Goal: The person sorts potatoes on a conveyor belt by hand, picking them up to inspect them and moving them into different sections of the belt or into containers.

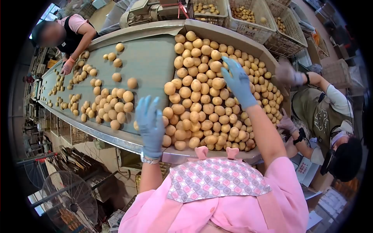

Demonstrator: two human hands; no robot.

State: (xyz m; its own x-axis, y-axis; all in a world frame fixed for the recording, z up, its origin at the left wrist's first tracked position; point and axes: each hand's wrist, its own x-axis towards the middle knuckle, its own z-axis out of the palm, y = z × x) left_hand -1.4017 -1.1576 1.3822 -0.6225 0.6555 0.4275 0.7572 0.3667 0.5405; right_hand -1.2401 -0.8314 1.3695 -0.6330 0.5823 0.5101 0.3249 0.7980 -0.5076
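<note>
My left hand [150, 128], in a light blue glove, is open with its fingers stretched out, over the near side of the belt's end. My right hand [237, 79], gloved the same, reaches over the middle of a dense pile of round yellow-brown potatoes [196, 97], its fingers apart and nothing held. Its fingertips are close to the potatoes at the far side; whether they touch cannot be made out. Left of the pile, looser potatoes [110, 103] lie on the green conveyor belt [147, 54].
A metal rail [101, 136] edges the belt. Crates of potatoes [250, 23] stand beyond it. One co-worker's gloved hand [68, 66] is over the belt at far left; another's blurred glove [287, 73] moves at right. A fan [68, 194] stands at lower left.
</note>
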